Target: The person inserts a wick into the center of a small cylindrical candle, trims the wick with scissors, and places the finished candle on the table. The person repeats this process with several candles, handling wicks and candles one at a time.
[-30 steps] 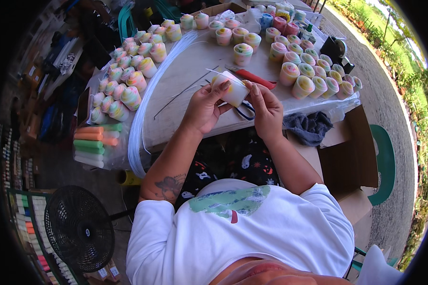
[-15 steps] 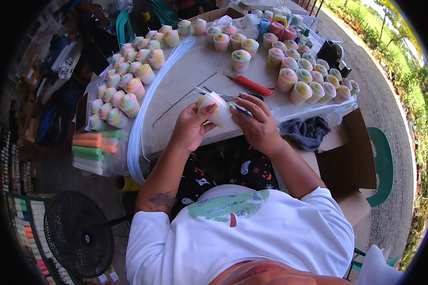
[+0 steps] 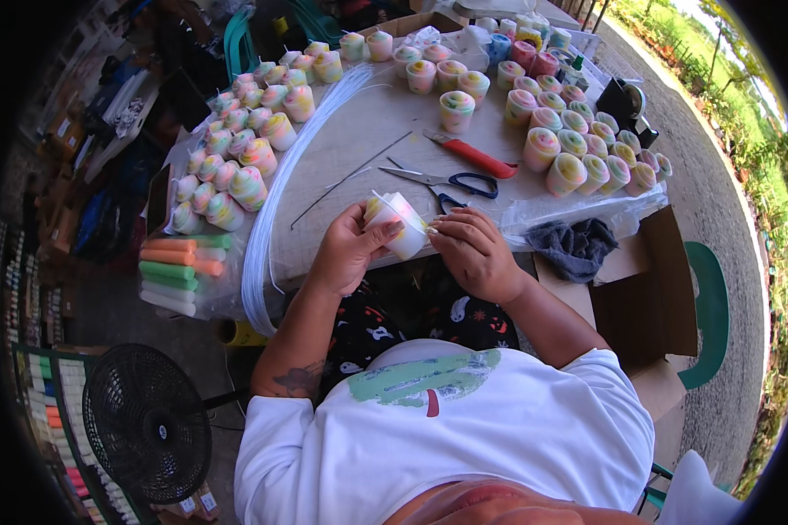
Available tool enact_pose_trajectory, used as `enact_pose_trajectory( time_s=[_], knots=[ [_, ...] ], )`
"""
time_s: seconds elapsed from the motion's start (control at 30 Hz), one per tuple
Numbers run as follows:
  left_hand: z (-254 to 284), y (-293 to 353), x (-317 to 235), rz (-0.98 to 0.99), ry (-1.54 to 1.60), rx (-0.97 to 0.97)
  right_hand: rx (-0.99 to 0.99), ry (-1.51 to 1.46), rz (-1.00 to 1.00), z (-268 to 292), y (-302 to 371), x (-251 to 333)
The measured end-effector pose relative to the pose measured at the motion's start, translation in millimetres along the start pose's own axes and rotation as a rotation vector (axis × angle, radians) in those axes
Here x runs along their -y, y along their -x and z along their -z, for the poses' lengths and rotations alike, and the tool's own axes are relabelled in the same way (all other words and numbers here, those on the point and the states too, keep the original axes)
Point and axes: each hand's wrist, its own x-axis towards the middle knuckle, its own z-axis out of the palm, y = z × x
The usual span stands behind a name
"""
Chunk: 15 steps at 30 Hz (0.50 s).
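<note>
My left hand (image 3: 356, 248) is closed around a cup-shaped candle (image 3: 403, 242), white with yellow and pink tints, tilted above the table's near edge. A white wick sticks out at its upper left end. My right hand (image 3: 477, 255) is closed in a pinch, its fingertips at the candle's right end; what lies between them is too small to make out. Just beyond, a pair of scissors (image 3: 433, 179) with dark blue handles rests on the table, and farther back lies a red-handled tool (image 3: 473, 157). A thin dark rod (image 3: 350, 179) lies left of the scissors.
Swirled pastel candles stand in groups at the left (image 3: 258, 156) and right (image 3: 578, 144). A bundle of long white wicks (image 3: 276, 206) curves along the left side, beside green, orange and white sticks (image 3: 171, 269). A dark cloth (image 3: 573, 248) and an open cardboard box (image 3: 648, 297) are at right.
My right fingers have drawn together and come down to the candle's right end, uncovering the scissors. The left hand keeps its hold on the candle. The whole view has shifted slightly.
</note>
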Motion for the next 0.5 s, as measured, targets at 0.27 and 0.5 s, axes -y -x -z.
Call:
enact_pose_trajectory(
  time_s=[0.27,0.5],
  knots=[
    [-0.3,-29.1,17.9,-0.547,-0.971,-0.168,-0.219,-0.291,-0.543,-0.5,8.9,-2.6],
    [-28.4,0.0,13.9,-1.187,-1.093,-0.356,-0.212,-0.191,-0.481,5.2,9.2,4.0]
  ],
)
